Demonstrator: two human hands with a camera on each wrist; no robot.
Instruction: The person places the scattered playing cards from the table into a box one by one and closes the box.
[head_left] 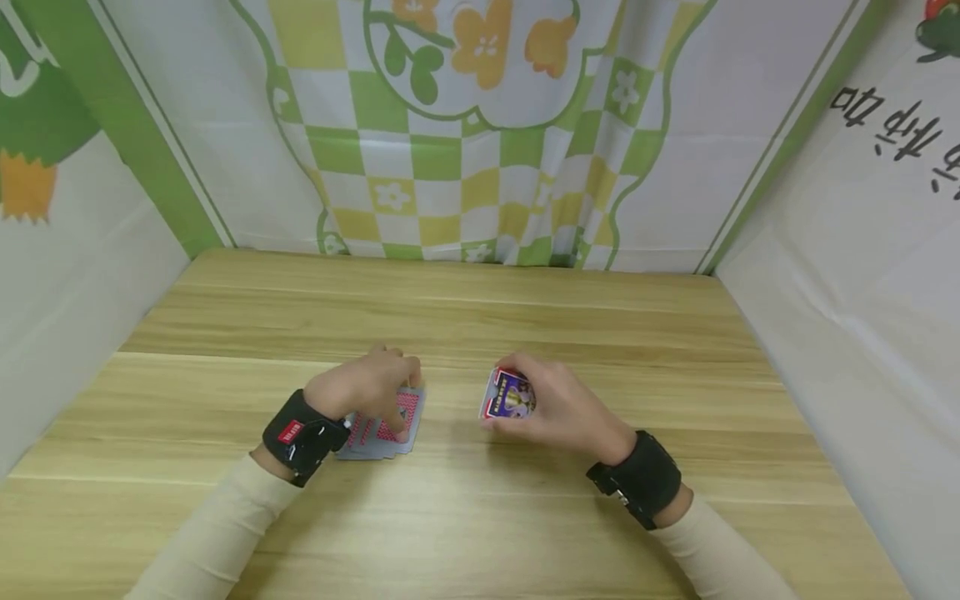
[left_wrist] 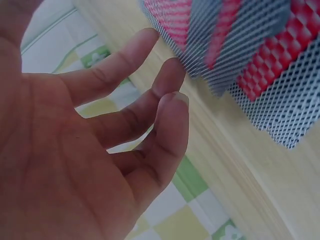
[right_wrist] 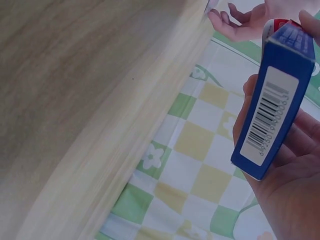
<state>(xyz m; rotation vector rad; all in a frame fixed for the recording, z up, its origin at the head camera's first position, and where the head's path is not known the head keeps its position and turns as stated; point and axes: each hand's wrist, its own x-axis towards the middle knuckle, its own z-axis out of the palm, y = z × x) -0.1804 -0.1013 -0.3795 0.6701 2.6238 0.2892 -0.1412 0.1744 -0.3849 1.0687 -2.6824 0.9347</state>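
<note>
Playing cards point(head_left: 367, 450) lie fanned in an overlapping spread on the table, red-patterned backs up. Over them reaches my left hand point(head_left: 371, 387), its fingers loosely bent. In the left wrist view the fingertips point(left_wrist: 170, 75) come right at the edge of the fanned cards point(left_wrist: 215, 45), and the thumb runs out of frame. To the right, my right hand point(head_left: 562, 408) grips a small card box point(head_left: 510, 396) between thumb and fingers. A gold trophy is printed on the box's face. The right wrist view shows its blue side with a white barcode label point(right_wrist: 267, 115).
A wood-grain table point(head_left: 465, 525) carries everything. Behind it hangs a green, yellow and white checked curtain point(head_left: 435, 158) with flowers. White printed cloth walls point(head_left: 847, 250) stand along both sides. Black camera straps point(head_left: 645, 479) circle both wrists.
</note>
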